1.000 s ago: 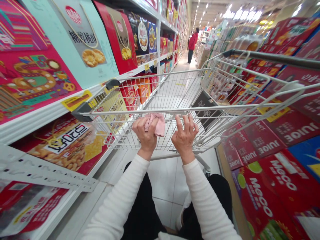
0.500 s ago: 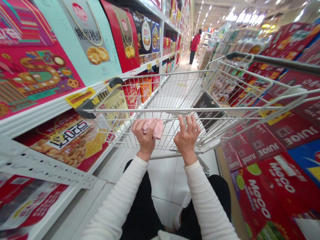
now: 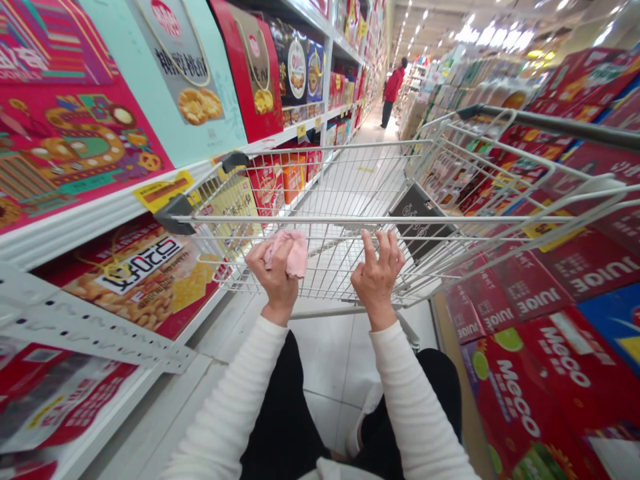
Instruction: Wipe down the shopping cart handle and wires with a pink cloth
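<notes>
Head view: the wire shopping cart [image 3: 380, 180] fills the aisle; the right hand [image 3: 377, 277] still hooks curled fingers on its near wires, while the left hand [image 3: 273, 277], clutching the pink cloth [image 3: 290, 250], has slid leftward along the wires.

Cart [image 3: 350, 180] between shelves [image 3: 100, 220] left, boxes [image 3: 550, 347] right.

The wire cart [image 3: 380, 193] filled the middle of the aisle, its basket open from above and bare inside apart from a dark placard [image 3: 417, 217] leaning against the right wall. Left of the cart, shelves [image 3: 95, 223] packed with boxes pressed close to its side. Right of the cart, stacked red cartons [image 3: 560, 347] crowded in just as near. Beyond the cart the floor [image 3: 367, 137] ran clear up to a distant person in red [image 3: 393, 90].
</notes>
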Action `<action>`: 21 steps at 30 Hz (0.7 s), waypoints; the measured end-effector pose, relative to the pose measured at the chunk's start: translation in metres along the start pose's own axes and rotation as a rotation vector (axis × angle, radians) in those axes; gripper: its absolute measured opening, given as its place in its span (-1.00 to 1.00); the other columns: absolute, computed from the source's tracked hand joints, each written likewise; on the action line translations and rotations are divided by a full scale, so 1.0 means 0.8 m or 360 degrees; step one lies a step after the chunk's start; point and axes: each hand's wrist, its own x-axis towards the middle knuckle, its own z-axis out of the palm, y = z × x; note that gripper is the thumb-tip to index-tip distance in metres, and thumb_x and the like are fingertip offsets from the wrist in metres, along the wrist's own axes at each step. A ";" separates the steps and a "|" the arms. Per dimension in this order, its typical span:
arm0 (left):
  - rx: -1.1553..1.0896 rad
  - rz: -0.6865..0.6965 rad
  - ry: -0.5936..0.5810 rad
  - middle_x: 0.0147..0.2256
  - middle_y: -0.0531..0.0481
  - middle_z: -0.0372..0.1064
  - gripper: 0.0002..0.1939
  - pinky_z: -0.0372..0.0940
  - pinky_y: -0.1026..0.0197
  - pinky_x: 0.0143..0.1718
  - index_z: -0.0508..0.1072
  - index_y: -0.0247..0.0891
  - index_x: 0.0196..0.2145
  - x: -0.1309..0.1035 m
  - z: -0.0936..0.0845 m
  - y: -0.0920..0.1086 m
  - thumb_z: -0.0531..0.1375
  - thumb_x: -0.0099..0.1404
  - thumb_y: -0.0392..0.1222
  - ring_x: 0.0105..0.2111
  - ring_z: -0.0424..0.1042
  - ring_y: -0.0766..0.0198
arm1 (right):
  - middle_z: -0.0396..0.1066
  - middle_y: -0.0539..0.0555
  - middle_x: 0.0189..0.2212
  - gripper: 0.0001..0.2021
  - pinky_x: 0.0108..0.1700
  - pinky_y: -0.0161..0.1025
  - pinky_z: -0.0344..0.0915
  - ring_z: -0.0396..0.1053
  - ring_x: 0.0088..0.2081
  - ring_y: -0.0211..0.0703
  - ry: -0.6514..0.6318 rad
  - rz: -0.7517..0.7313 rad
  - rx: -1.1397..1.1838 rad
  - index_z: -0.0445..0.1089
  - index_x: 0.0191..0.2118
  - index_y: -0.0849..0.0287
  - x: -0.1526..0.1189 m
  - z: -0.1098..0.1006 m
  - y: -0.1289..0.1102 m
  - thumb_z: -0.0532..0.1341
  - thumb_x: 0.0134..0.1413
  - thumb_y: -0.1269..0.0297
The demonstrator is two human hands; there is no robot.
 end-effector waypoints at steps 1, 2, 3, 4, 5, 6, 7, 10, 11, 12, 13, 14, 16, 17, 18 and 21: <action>-0.0014 0.0007 -0.0013 0.00 -0.13 0.26 -0.76 0.29 -0.01 0.10 0.53 -0.06 0.03 0.002 0.004 0.000 0.22 0.43 -0.20 0.07 0.33 0.10 | 0.37 0.27 0.23 -0.33 0.30 0.08 0.12 0.14 0.41 0.12 0.0003 -0.0006 -0.0005 0.32 0.30 0.16 0.000 0.000 0.000 0.08 0.03 0.57; -0.0046 0.0034 -0.0056 0.00 -0.13 0.26 -0.76 0.29 -0.01 0.10 0.53 -0.06 0.03 -0.002 0.008 0.000 0.22 0.43 -0.20 0.07 0.32 0.10 | 0.37 0.27 0.23 -0.34 0.30 0.08 0.12 0.13 0.42 0.12 0.0002 -0.0011 -0.0009 0.32 0.31 0.16 0.000 -0.001 -0.001 0.08 0.04 0.56; -0.0085 0.0070 -0.0115 0.00 -0.14 0.26 -0.76 0.27 0.00 0.10 0.53 -0.06 0.02 -0.012 0.010 -0.002 0.22 0.43 -0.21 0.07 0.31 0.10 | 0.36 0.27 0.23 -0.34 0.30 0.08 0.12 0.13 0.42 0.12 -0.0002 -0.0015 -0.0011 0.32 0.31 0.16 0.000 -0.001 -0.001 0.08 0.05 0.56; -0.0122 0.0111 -0.0176 0.00 -0.14 0.28 -0.77 0.26 0.01 0.10 0.54 -0.07 0.01 -0.027 0.010 -0.004 0.21 0.43 -0.22 0.07 0.31 0.10 | 0.36 0.27 0.23 -0.34 0.30 0.08 0.12 0.12 0.42 0.12 -0.0009 -0.0017 -0.0011 0.32 0.31 0.16 0.000 -0.002 -0.001 0.08 0.05 0.56; -0.0145 0.0150 -0.0231 -0.01 -0.14 0.29 -0.77 0.25 0.02 0.09 0.55 -0.07 0.00 -0.044 0.009 -0.007 0.21 0.43 -0.24 0.06 0.31 0.10 | 0.36 0.27 0.24 -0.34 0.31 0.08 0.12 0.12 0.42 0.11 -0.0017 -0.0015 -0.0009 0.32 0.31 0.15 0.000 -0.003 -0.001 0.08 0.05 0.56; -0.0147 0.0180 -0.0275 -0.03 -0.15 0.31 -0.78 0.24 0.03 0.08 0.56 -0.07 -0.03 -0.061 0.006 -0.010 0.20 0.43 -0.26 0.05 0.31 0.11 | 0.35 0.26 0.24 -0.33 0.31 0.08 0.12 0.12 0.42 0.11 -0.0026 -0.0010 -0.0008 0.32 0.31 0.15 0.000 -0.004 0.000 0.08 0.05 0.56; -0.0127 0.0205 -0.0311 -0.06 -0.15 0.32 -0.78 0.24 0.04 0.06 0.57 -0.08 -0.05 -0.077 0.003 -0.013 0.19 0.44 -0.27 0.03 0.32 0.11 | 0.35 0.26 0.25 -0.33 0.31 0.08 0.12 0.13 0.42 0.11 -0.0034 -0.0006 -0.0008 0.33 0.31 0.14 0.001 -0.005 0.000 0.08 0.05 0.56; -0.0036 0.0255 -0.0408 -0.11 -0.14 0.35 -0.80 0.27 0.06 0.02 0.59 -0.09 -0.08 -0.100 -0.007 -0.017 0.18 0.45 -0.26 -0.01 0.34 0.11 | 0.34 0.26 0.26 -0.33 0.32 0.09 0.12 0.12 0.42 0.11 -0.0052 -0.0001 -0.0011 0.34 0.31 0.14 0.001 -0.006 0.001 0.08 0.04 0.56; -0.0017 0.0241 -0.0430 -0.11 -0.14 0.35 -0.80 0.29 0.05 0.02 0.59 -0.09 -0.07 -0.097 -0.009 -0.016 0.17 0.45 -0.24 -0.01 0.35 0.12 | 0.33 0.26 0.26 -0.33 0.32 0.09 0.12 0.12 0.42 0.11 -0.0061 -0.0007 -0.0010 0.33 0.31 0.14 0.001 -0.006 0.002 0.08 0.04 0.55; -0.0005 0.0207 -0.0431 -0.10 -0.14 0.34 -0.80 0.30 0.04 0.03 0.59 -0.10 -0.06 -0.091 -0.009 -0.014 0.17 0.46 -0.22 0.00 0.35 0.12 | 0.33 0.26 0.26 -0.32 0.32 0.10 0.12 0.11 0.43 0.11 -0.0067 -0.0010 -0.0008 0.33 0.31 0.14 0.001 -0.006 0.002 0.08 0.04 0.55; 0.0002 0.0160 -0.0402 -0.08 -0.14 0.34 -0.80 0.30 0.02 0.06 0.59 -0.10 -0.05 -0.081 -0.007 -0.012 0.18 0.46 -0.20 0.01 0.35 0.11 | 0.33 0.25 0.26 -0.32 0.32 0.10 0.12 0.11 0.43 0.11 -0.0073 -0.0010 -0.0004 0.33 0.31 0.13 0.001 -0.006 0.002 0.08 0.03 0.55; 0.0010 0.0113 -0.0353 -0.06 -0.15 0.33 -0.80 0.30 0.00 0.08 0.58 -0.10 -0.05 -0.071 -0.004 -0.009 0.18 0.45 -0.18 0.02 0.34 0.10 | 0.32 0.25 0.27 -0.32 0.32 0.11 0.11 0.10 0.43 0.12 -0.0074 -0.0005 0.0002 0.34 0.31 0.13 0.000 -0.006 0.002 0.08 0.02 0.55; 0.0026 0.0060 -0.0274 -0.05 -0.16 0.32 -0.79 0.29 -0.03 0.11 0.58 -0.10 -0.04 -0.057 0.004 -0.007 0.18 0.45 -0.16 0.05 0.32 0.08 | 0.31 0.25 0.28 -0.30 0.33 0.12 0.11 0.08 0.44 0.12 -0.0073 0.0011 0.0010 0.33 0.31 0.12 -0.001 -0.005 0.002 0.07 0.01 0.56; 0.0030 0.0072 -0.0277 -0.06 -0.17 0.32 -0.79 0.28 -0.04 0.11 0.58 -0.10 -0.05 -0.055 0.008 -0.007 0.18 0.45 -0.15 0.05 0.32 0.07 | 0.30 0.25 0.28 -0.30 0.33 0.12 0.11 0.07 0.44 0.13 -0.0072 0.0019 0.0012 0.33 0.32 0.13 -0.001 -0.005 0.002 0.07 0.00 0.57; 0.0035 0.0103 -0.0311 -0.07 -0.17 0.33 -0.80 0.28 -0.03 0.10 0.59 -0.10 -0.06 -0.059 0.010 -0.009 0.18 0.45 -0.14 0.03 0.32 0.08 | 0.30 0.26 0.29 -0.29 0.33 0.12 0.11 0.07 0.45 0.13 -0.0075 0.0022 0.0010 0.32 0.32 0.13 -0.002 -0.006 0.001 0.07 0.00 0.57; 0.0035 0.0226 -0.0466 -0.15 -0.15 0.36 -0.81 0.29 0.02 0.04 0.60 -0.10 -0.13 -0.096 0.008 -0.023 0.17 0.46 -0.14 -0.03 0.36 0.11 | 0.30 0.25 0.28 -0.29 0.32 0.10 0.12 0.08 0.44 0.12 -0.0071 0.0006 -0.0002 0.30 0.34 0.12 -0.002 -0.007 0.001 0.07 0.01 0.56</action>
